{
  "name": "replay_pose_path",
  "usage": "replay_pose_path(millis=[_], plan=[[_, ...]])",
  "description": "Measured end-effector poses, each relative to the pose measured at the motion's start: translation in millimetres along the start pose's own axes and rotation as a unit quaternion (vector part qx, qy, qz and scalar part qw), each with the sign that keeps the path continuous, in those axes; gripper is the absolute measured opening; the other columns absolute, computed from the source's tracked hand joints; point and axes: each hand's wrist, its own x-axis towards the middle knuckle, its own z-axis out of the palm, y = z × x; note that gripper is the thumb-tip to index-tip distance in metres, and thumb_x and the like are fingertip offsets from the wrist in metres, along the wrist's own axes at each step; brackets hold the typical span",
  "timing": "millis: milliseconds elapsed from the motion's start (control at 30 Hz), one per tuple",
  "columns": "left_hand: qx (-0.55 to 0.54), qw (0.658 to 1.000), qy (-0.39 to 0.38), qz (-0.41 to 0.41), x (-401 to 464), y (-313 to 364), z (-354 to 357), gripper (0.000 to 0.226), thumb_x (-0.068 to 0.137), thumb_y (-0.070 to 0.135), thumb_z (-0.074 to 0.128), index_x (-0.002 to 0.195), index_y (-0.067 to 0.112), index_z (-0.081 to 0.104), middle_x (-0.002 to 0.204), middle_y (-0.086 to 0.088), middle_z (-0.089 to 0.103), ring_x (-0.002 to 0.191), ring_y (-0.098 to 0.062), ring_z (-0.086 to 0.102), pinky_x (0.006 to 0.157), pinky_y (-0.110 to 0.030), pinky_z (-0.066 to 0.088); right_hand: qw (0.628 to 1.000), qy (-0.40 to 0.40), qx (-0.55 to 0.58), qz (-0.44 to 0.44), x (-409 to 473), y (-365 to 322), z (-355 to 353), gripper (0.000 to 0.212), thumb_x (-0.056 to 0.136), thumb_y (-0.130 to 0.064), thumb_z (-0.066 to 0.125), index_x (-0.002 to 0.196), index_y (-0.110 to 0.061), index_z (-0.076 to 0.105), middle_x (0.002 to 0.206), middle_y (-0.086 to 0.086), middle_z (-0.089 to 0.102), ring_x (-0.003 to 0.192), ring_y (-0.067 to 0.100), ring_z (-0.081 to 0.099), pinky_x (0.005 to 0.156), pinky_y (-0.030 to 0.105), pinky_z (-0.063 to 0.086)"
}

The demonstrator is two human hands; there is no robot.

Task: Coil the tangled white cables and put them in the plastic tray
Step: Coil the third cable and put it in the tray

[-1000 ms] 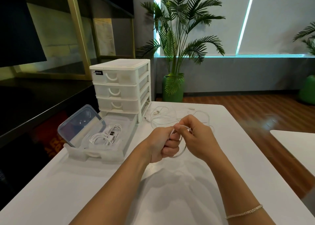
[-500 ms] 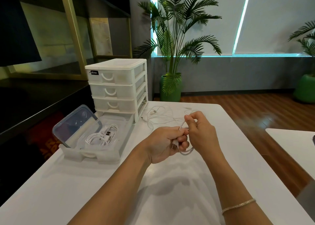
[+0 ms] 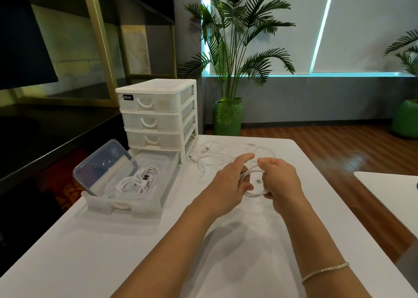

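Note:
Above the white table (image 3: 140, 248) I hold a small coil of white cable (image 3: 254, 193) between both hands. My left hand (image 3: 228, 180) grips the coil's left side with its fingers, thumb stretched out. My right hand (image 3: 279, 180) curls round the coil's right side. A metal plug hangs inside the loop. More tangled white cables (image 3: 212, 154) lie on the table behind my hands. The plastic tray (image 3: 144, 209), a pulled-out drawer, sits at the left and holds a coiled white cable (image 3: 138, 181).
A white drawer unit (image 3: 158, 117) stands behind the tray. A clear lid (image 3: 101, 166) leans in the tray's left end. A potted palm (image 3: 228, 117) stands beyond the table's far edge. A second table's corner (image 3: 389, 189) shows at the right.
The hands have moved apart a little, widening the coil into a rounder loop. The view has shifted slightly left.

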Motion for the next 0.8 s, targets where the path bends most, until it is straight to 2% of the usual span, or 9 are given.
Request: replay_pose_path(millis=[67, 200, 367, 433, 500, 600, 700, 800], plan=[[0.011, 1.0, 0.002, 0.014, 1, -2, 2, 0.061, 0.091, 0.006, 0.056, 0.141, 0.03, 0.03, 0.106, 0.001, 0.049, 0.078, -0.009, 0.05, 0.086, -0.017, 0.042, 0.999, -0.018, 0.038, 0.03, -3, -3, -3, 0.017, 0.094, -0.023, 0.049, 0.104, -0.016, 0.061, 0.078, 0.004, 0.053, 0.068, 0.016, 0.046, 0.06, 0.03, 0.042], [0.026, 0.999, 0.025, 0.022, 3, -3, 6, 0.057, 0.09, 0.007, 0.057, 0.139, 0.028, 0.034, 0.125, 0.0, 0.049, 0.094, -0.01, 0.044, 0.087, -0.013, 0.035, 0.995, -0.019, 0.076, 0.064, -6, -7, -3, 0.015, 0.094, -0.017, 0.048, 0.096, -0.016, 0.063, 0.07, 0.005, 0.05, 0.063, 0.016, 0.042, 0.067, 0.035, 0.043], [0.051, 0.991, 0.086, 0.083, 3, -9, 9, 0.041, 0.092, 0.007, 0.055, 0.13, 0.019, 0.048, 0.124, -0.002, 0.053, 0.097, -0.004, 0.04, 0.076, 0.004, 0.03, 0.986, -0.019, 0.126, 0.104, -10, -11, -5, 0.018, 0.093, -0.015, 0.05, 0.082, -0.013, 0.064, 0.065, 0.007, 0.046, 0.061, 0.016, 0.04, 0.058, 0.03, 0.041], [0.057, 0.985, 0.126, 0.105, 2, -8, 9, 0.029, 0.093, 0.01, 0.053, 0.121, 0.012, 0.055, 0.118, -0.006, 0.056, 0.096, -0.004, 0.041, 0.076, 0.004, 0.029, 0.98, -0.034, 0.153, 0.121, -11, -11, -6, 0.019, 0.093, -0.013, 0.049, 0.08, -0.01, 0.063, 0.064, 0.007, 0.043, 0.057, 0.015, 0.038, 0.049, 0.027, 0.038], [0.057, 0.98, 0.152, 0.116, 2, -8, 9, 0.02, 0.093, 0.013, 0.052, 0.11, 0.005, 0.059, 0.109, -0.01, 0.057, 0.089, -0.008, 0.044, 0.073, 0.002, 0.032, 0.971, -0.058, 0.185, 0.138, -11, -11, -6, 0.016, 0.093, -0.012, 0.049, 0.084, -0.007, 0.061, 0.052, 0.003, 0.038, 0.043, 0.01, 0.032, 0.035, 0.022, 0.033], [0.053, 0.98, 0.155, 0.116, 2, -8, 6, 0.019, 0.094, 0.017, 0.05, 0.1, 0.001, 0.059, 0.102, -0.011, 0.057, 0.081, -0.01, 0.044, 0.066, 0.001, 0.032, 0.96, -0.082, 0.216, 0.157, -10, -9, -7, 0.024, 0.093, -0.013, 0.049, 0.07, -0.008, 0.054, 0.035, -0.002, 0.032, 0.027, 0.007, 0.026, 0.029, 0.017, 0.027], [0.036, 0.985, 0.142, 0.085, 2, -4, 4, 0.022, 0.096, 0.021, 0.047, 0.1, 0.002, 0.057, 0.096, -0.006, 0.054, 0.073, -0.009, 0.044, 0.061, 0.002, 0.033, 0.964, -0.083, 0.201, 0.151, -12, -9, -5, 0.02, 0.093, -0.015, 0.05, 0.077, -0.006, 0.058, 0.042, 0.0, 0.033, 0.032, 0.008, 0.028, 0.033, 0.02, 0.029], [0.011, 0.992, 0.122, 0.01, 3, -1, 0, 0.021, 0.098, 0.025, 0.042, 0.105, 0.008, 0.053, 0.097, 0.001, 0.054, 0.075, -0.009, 0.046, 0.058, -0.002, 0.036, 0.988, -0.053, 0.109, 0.094, -10, -8, 2, 0.018, 0.093, -0.027, 0.052, 0.094, -0.01, 0.06, 0.059, 0.003, 0.046, 0.052, 0.012, 0.04, 0.051, 0.025, 0.039]])
